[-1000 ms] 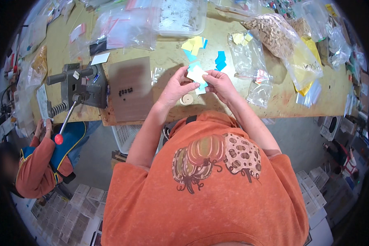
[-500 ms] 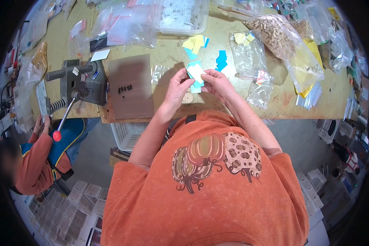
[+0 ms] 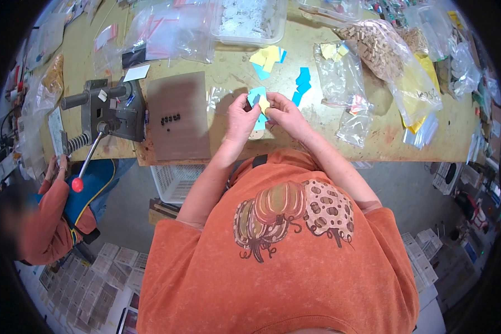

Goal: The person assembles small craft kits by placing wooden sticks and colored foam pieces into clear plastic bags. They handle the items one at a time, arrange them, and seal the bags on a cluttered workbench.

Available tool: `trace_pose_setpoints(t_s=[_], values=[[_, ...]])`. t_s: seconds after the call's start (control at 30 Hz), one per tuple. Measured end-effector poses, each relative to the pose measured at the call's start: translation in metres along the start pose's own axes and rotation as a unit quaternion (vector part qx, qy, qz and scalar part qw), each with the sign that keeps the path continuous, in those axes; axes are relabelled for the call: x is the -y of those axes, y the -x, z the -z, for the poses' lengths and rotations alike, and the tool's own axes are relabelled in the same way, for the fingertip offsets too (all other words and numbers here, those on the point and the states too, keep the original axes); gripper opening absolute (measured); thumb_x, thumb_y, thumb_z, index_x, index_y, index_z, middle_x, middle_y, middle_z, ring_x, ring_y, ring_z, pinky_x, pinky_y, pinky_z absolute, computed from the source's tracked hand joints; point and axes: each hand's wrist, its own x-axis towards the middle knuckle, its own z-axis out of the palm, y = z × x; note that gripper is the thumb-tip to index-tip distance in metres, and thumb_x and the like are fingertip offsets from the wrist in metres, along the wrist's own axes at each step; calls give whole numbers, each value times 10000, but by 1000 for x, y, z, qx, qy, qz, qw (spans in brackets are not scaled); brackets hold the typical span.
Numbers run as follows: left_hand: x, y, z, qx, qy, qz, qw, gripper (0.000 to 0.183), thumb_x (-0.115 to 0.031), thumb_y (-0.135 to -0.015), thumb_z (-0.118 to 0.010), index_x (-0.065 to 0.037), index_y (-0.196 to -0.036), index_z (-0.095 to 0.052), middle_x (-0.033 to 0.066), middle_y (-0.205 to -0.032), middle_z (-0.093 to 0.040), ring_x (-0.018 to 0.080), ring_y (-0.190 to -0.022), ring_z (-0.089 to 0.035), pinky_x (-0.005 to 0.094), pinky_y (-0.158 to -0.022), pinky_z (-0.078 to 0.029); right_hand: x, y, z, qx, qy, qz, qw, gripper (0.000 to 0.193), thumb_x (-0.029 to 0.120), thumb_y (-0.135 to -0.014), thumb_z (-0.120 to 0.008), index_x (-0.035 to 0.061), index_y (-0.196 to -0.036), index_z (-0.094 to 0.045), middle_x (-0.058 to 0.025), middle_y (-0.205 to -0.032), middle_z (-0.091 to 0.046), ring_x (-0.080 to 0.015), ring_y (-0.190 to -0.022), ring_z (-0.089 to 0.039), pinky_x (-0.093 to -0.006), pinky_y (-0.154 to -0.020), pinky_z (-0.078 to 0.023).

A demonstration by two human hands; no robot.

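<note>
My two hands meet above the near middle of the table. Between their fingertips is a small yellow card (image 3: 264,104), pinched by my right hand (image 3: 286,116), whose thumb lies over it. The closed fingers of my left hand (image 3: 242,118) grip the card's left edge. Light blue cards (image 3: 256,93) show just behind and below the fingers; whether any are held too, I cannot tell. Farther back lie a loose pile of yellow cards (image 3: 266,56) and, to the right, several bright blue cards (image 3: 301,84).
On the left stands a dark metal hand press (image 3: 103,111) with a red-knobbed lever, beside a brown mat (image 3: 177,125) bearing small black pieces. Clear bags (image 3: 345,83), a bag of wooden pegs (image 3: 373,47) and a plastic tub (image 3: 250,39) line the back. Another person (image 3: 50,217) works at left.
The pale card held between my hands has turned, and its yellow face now shows. My right hand has shifted slightly left and its fingers have closed in. The round wooden disc is no longer visible.
</note>
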Motion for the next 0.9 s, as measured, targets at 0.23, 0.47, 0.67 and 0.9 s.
trace_pose_setpoints(t_s=[0.23, 0.47, 0.67, 0.9], values=[[-9, -5, 4, -27, -230, -61, 971, 134, -73, -788, -679, -7, -880, -608, 26, -705, -618, 31, -622, -530, 231, -536, -438, -1, -8, 4, 50, -113, -66, 990, 431, 135, -880, -637, 32, -1268, -480, -59, -1135, -572, -119, -934, -608, -235, -746, -544], [-3, -19, 22, -17, -5, 63, 998, 155, -75, -819, -680, -10, -948, -624, 11, -824, -644, 55, -703, -568, 224, -595, -466, -19, -34, 13, 19, -134, -99, 986, 267, 80, -933, -525, -43, -1169, -532, -112, -1049, -611, -179, -887, -648, -253, -717, -565], [4, -31, 41, -38, 64, 115, 991, 176, -60, -853, -652, -8, -1019, -626, 28, -893, -655, 90, -758, -609, 253, -659, -516, 2, -67, 15, -86, -81, -49, 992, 200, 48, -916, -493, -70, -1070, -542, -165, -919, -657, -191, -731, -676, -251, -585, -551], [13, -42, 39, -14, 44, 111, 993, 202, -83, -869, -638, -23, -1060, -609, 55, -930, -659, 146, -769, -646, 288, -664, -542, 37, -117, 29, -188, 88, -16, 978, 195, 116, -886, -544, -18, -1027, -554, -142, -880, -671, -204, -651, -680, -288, -566, -547]])
